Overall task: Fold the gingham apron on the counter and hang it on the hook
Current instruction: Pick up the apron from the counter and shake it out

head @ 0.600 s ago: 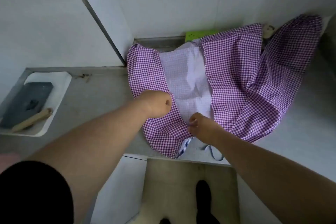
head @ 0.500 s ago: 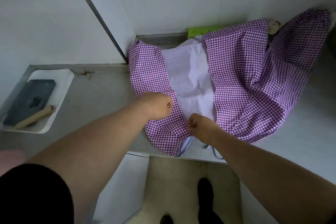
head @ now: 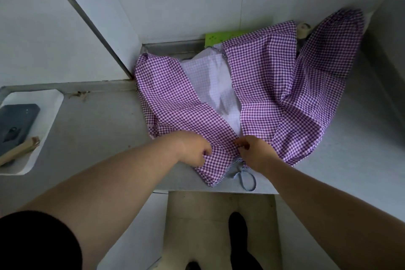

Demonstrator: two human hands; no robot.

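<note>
A purple-and-white gingham apron lies crumpled on the grey counter, its pale inner side showing in the middle. My left hand presses and pinches the left flap near the counter's front edge. Just to the right, my right hand pinches the apron's lower edge. A grey-blue tie loop of the apron hangs over the front edge below my right hand. No hook is in view.
A white tray at the left holds a dark phone and a wooden stick. A green item lies behind the apron against the white wall. The floor and my dark shoes show below.
The left flap has been drawn rightwards over the pale inner side, covering more of it. Both hands have come closer together at the apron's lower edge.
</note>
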